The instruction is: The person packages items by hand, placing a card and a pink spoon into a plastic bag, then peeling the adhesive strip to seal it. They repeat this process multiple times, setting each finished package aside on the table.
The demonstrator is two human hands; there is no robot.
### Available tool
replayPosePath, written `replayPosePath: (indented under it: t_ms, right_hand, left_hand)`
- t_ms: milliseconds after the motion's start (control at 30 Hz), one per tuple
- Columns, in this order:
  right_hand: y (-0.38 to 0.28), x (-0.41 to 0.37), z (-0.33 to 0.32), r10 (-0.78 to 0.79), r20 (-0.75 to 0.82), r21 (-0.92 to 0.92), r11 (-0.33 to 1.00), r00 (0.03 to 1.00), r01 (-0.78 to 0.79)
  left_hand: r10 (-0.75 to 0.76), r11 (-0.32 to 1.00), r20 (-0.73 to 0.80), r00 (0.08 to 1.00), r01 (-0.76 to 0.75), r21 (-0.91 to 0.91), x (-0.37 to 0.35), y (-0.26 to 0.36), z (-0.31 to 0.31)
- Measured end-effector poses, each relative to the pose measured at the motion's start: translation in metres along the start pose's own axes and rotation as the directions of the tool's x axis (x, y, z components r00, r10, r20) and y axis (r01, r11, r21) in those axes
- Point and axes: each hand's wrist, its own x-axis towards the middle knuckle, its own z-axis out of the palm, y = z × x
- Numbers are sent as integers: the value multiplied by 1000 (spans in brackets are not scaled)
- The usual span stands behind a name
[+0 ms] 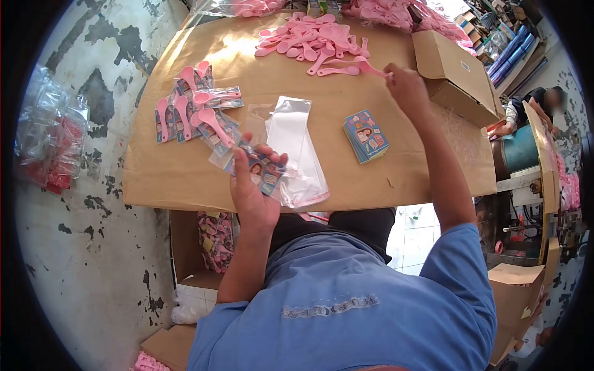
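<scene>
My left hand [255,193] is closed around a blue printed card in a clear bag [267,175], above the table's near edge. My right hand [407,91] pinches the end of a pink spoon [370,67], whose bowl is beside the heap of pink spoons [303,38]. A stack of blue printed cards [366,136] lies between my hands. Left of it, clear plastic bags [298,139] lie fanned out. Several pink spoons in bags with cards [182,111] are piled at the left of the table.
An open cardboard box [455,80] stands at the table's right side. Bagged pink items [383,12] sit along the back. Plastic packets [55,130] hang on the left wall. Another person [532,108] is at the far right, beside a green cylinder [520,150].
</scene>
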Motion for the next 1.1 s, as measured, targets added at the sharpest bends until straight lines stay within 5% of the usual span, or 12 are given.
replayPosePath:
  t_ms: [133,167,300,433,700,900,1000,1100]
  right_hand:
    - [-3,-29,-59,118,40,131,984,992,-122]
    - [-4,-39,-68,136,108,307,938,985,-163]
    - [-40,-94,-86,-38,388,770,562,921,-301]
    - [-92,-150,-78,-121,585,793,293,802,-534]
    - [-141,-171,-48,-183,500,850,-83,846,-520]
    - [-161,-178,-41,-82,448,886,-93,890,-455]
    - [-164,-183,-20,-50,341,935,119,939,-333]
    - [-169,-187,-6,-2,274,950,159,962,-270]
  left_hand:
    - [64,998,-67,996,-65,-12,14,2,-11]
    - [82,996,-80,993,-83,-16,18,3,-11]
    - [189,981,-100,977,-193,-27,28,4,0]
    - [230,972,-40,972,-231,-35,34,3,11]
    - [47,999,28,999,-46,-25,17,-27,27]
    - [-128,988,62,990,132,-75,5,-35,29]
    - [-200,976,65,978,205,-74,-5,-34,32]
    - [-217,967,104,971,228,-110,-7,-34,25]
